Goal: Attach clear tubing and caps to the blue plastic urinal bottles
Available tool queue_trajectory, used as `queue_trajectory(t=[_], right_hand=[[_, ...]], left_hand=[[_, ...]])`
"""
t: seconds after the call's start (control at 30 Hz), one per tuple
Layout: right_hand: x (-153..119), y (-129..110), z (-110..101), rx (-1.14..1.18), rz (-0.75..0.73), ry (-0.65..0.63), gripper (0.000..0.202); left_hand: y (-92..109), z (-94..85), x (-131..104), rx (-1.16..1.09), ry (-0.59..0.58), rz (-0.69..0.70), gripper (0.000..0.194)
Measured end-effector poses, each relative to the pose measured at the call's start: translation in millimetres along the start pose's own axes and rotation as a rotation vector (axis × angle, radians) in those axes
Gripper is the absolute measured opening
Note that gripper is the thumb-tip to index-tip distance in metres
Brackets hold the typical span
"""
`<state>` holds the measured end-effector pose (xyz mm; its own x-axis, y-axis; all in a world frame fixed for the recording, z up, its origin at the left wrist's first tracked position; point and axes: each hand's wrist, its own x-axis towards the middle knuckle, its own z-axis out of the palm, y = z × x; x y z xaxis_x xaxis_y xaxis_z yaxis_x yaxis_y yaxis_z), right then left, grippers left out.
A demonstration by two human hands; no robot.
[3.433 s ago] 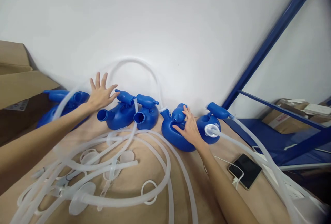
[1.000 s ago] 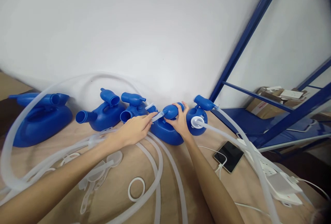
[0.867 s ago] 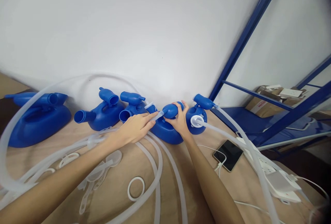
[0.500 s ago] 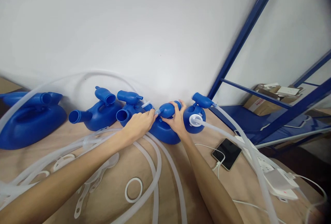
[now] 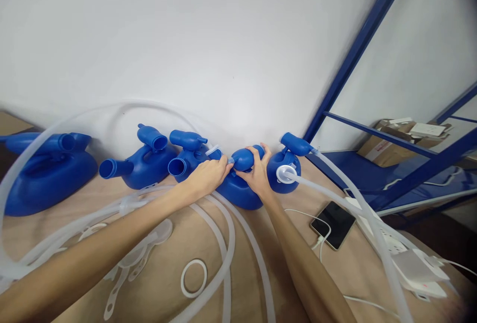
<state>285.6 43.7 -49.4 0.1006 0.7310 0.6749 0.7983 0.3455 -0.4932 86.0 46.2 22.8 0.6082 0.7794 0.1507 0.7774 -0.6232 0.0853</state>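
My left hand (image 5: 210, 176) is closed on the end of a clear plastic tube (image 5: 231, 160), which meets the narrow tip of a blue bulb-shaped piece (image 5: 242, 159). Around that piece my right hand (image 5: 258, 171) wraps its fingers and thumb. Below both hands sits a blue urinal bottle (image 5: 244, 195), partly hidden. Just right of my right hand stands another blue bottle (image 5: 285, 161), its mouth covered by a white cap (image 5: 286, 174) with a tube attached. Left of my left hand, a bottle with an open mouth (image 5: 177, 166) leans close to its knuckles.
More blue bottles (image 5: 149, 166) stand along the wall at left. Coiled tubes (image 5: 228, 243), a white ring (image 5: 194, 278) and flat white plastic straps (image 5: 115, 293) lie on the table. At right are a phone (image 5: 333, 224), a power strip (image 5: 421, 273) and a blue metal rack (image 5: 357, 49).
The view has shifted slightly, and things on the right appear farther right. My hands keep their hold on the tube end and the bulb-shaped piece. The loose tube at far left now curves lower.
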Motion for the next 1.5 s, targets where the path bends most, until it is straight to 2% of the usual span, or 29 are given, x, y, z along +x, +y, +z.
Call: queue_trajectory(t=[0.07, 0.13, 0.23, 0.3, 0.63, 0.83, 0.9, 0.97, 1.03, 1.13, 1.17, 1.2, 1.23, 1.33, 1.4, 1.5], right_hand=[[0.1, -0.6, -0.4, 0.008, -0.002, 0.003, 0.071], [0.1, -0.4, -0.3, 0.021, -0.008, 0.006, 0.070], [-0.2, 1.2, 0.3, 0.020, -0.020, 0.009, 0.070], [-0.5, 2.6, 0.5, 0.025, -0.029, 0.010, 0.071], [-1.6, 5.0, 2.8, 0.038, -0.052, 0.056, 0.070], [-0.6, 4.0, 2.6, 0.045, -0.058, 0.053, 0.073], [-0.1, 2.2, 1.3, 0.046, -0.052, 0.037, 0.076], [0.4, -0.1, 0.0, 0.046, -0.034, 0.031, 0.077], [0.8, -2.1, -0.8, 0.055, -0.012, 0.032, 0.077], [1.5, -3.5, -0.6, 0.084, 0.004, 0.039, 0.076], [1.7, -3.4, -0.3, 0.096, 0.007, 0.039, 0.076], [2.0, -3.1, 0.0, 0.108, 0.009, 0.037, 0.076], [2.2, -2.8, 0.2, 0.119, 0.010, 0.034, 0.076], [2.6, -1.9, 0.4, 0.142, 0.018, 0.031, 0.076], [2.7, -1.9, 0.2, 0.143, 0.026, 0.032, 0.075], [2.6, -2.3, 0.0, 0.149, 0.027, 0.030, 0.075]], left_hand=[[-3.9, -0.2, 2.8, -0.084, 0.015, 0.015, 0.040], [-8.2, -1.3, 7.8, -0.272, 0.021, 0.031, 0.041], [-11.6, -4.8, 16.0, -0.551, -0.005, 0.034, 0.043], [-10.5, -6.7, 19.7, -0.657, -0.041, 0.015, 0.047], [3.6, -5.2, 28.1, -1.183, -0.339, -0.310, 0.048], [2.3, -11.0, 22.5, -1.292, -0.408, -0.373, 0.061], [-1.8, -12.8, 16.5, -1.247, -0.378, -0.350, 0.063], [-7.0, -16.0, 6.1, -1.127, -0.276, -0.306, 0.062], [-10.8, -20.1, -10.4, -0.907, -0.062, -0.214, 0.055], [-7.4, -22.1, -46.5, -0.449, 0.355, 0.012, 0.040], [-3.0, -20.2, -59.8, -0.333, 0.432, 0.068, 0.035], [2.7, -16.5, -72.4, -0.275, 0.439, 0.091, 0.032], [9.1, -11.0, -83.4, -0.275, 0.385, 0.085, 0.033], [24.7, 13.0, -100.0, -0.470, 0.201, -0.042, 0.037], [26.8, 29.7, -95.1, -0.616, 0.177, -0.158, 0.044], [19.2, 45.9, -73.0, -0.811, 0.184, -0.271, 0.053]])
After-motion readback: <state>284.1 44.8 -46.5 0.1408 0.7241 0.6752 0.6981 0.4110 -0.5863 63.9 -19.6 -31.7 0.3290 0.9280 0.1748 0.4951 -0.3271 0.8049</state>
